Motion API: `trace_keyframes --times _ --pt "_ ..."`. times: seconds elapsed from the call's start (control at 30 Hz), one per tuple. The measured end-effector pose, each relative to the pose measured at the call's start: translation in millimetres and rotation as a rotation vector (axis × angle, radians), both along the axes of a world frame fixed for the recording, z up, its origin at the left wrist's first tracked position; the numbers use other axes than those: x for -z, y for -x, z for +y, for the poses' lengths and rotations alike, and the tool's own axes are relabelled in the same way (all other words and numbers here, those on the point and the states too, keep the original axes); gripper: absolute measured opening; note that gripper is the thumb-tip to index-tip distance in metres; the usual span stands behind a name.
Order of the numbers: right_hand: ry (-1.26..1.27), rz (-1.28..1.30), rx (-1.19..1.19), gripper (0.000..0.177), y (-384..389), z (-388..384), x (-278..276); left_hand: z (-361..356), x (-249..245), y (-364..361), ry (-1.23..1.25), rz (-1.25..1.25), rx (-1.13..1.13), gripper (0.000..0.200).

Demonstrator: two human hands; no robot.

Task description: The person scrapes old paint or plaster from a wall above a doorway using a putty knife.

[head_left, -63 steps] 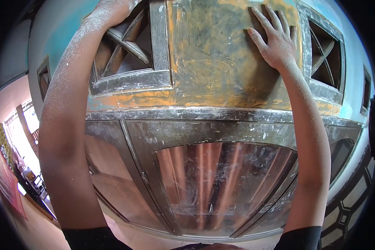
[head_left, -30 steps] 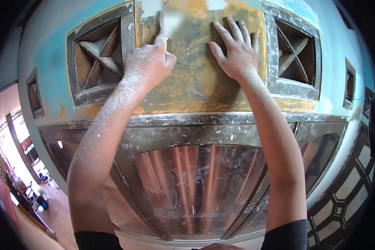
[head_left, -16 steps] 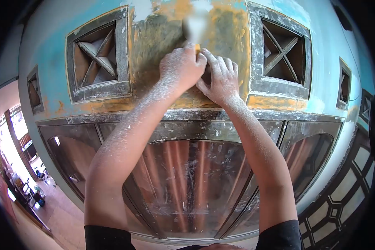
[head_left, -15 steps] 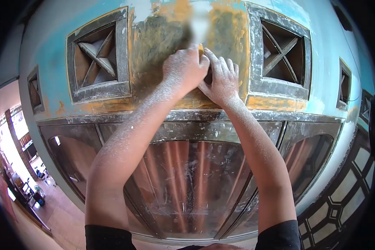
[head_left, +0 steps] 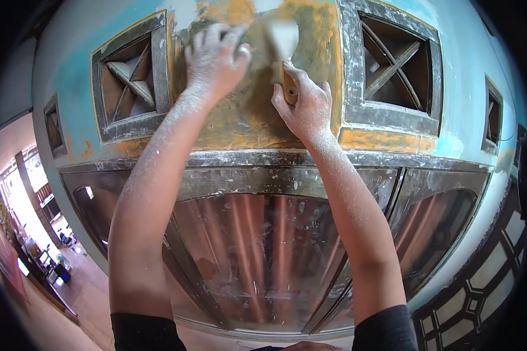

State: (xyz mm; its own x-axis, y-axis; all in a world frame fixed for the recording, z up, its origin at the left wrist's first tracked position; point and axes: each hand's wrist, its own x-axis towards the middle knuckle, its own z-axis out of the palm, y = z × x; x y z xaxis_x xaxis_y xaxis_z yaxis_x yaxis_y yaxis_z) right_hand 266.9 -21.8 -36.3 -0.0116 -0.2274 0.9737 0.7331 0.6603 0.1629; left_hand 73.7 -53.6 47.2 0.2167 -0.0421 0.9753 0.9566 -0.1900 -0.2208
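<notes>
My right hand is closed around the yellowish handle of a scraper. Its pale, wide blade points up the wall and is slightly blurred. To the left, my left hand is raised against the dark stripped patch of wall, fingers apart and thumb out, somewhat smeared by motion. White dust coats both hands and forearms. Orange and turquoise remnants of paint border the patch between two vent frames.
Wooden vents with crossed slats flank the patch, one on the left and one on the right. Below runs a worn wooden ledge over glazed panels with curtains behind. A bright doorway opens at far left, and a dark grille stands lower right.
My left hand has come away from the right hand and moved left and up the wall. The scraper's handle now shows in my right hand, which has shifted slightly down.
</notes>
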Motion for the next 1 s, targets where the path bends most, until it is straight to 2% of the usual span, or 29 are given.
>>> trace_keyframes --times 0.03,0.07,0.13,0.17,0.47,0.6,0.73,0.93,1.0 --pt "0.037 -0.022 0.012 0.042 -1 -2 -4 12 -2 11 0.027 -0.034 -0.053 0.054" --pt "0.069 -0.047 0.023 0.04 0 -4 -11 27 4 21 0.025 -0.035 -0.052 0.054" --pt "0.016 -0.043 0.059 0.036 2 -13 -29 46 15 33 -0.165 0.065 -0.127 0.061" --pt "0.049 -0.045 0.104 0.035 3 -18 -38 51 16 35 -0.106 0.042 -0.121 0.063" --pt "0.222 -0.047 0.257 0.034 2 -50 -60 56 17 41 -0.124 0.025 0.002 0.062" --pt "0.219 -0.069 0.295 0.037 0 -56 -58 68 -5 56 -0.142 0.043 0.062 0.061" --pt "0.268 -0.02 0.291 0.03 4 -59 -60 69 -43 81 -0.235 0.075 -0.029 0.057" --pt "0.348 -0.02 0.322 0.03 5 -64 -58 78 -45 89 -0.243 0.109 -0.013 0.056" --pt "0.291 -0.015 0.315 0.033 8 -63 -58 78 -45 88 -0.25 0.097 -0.025 0.058"
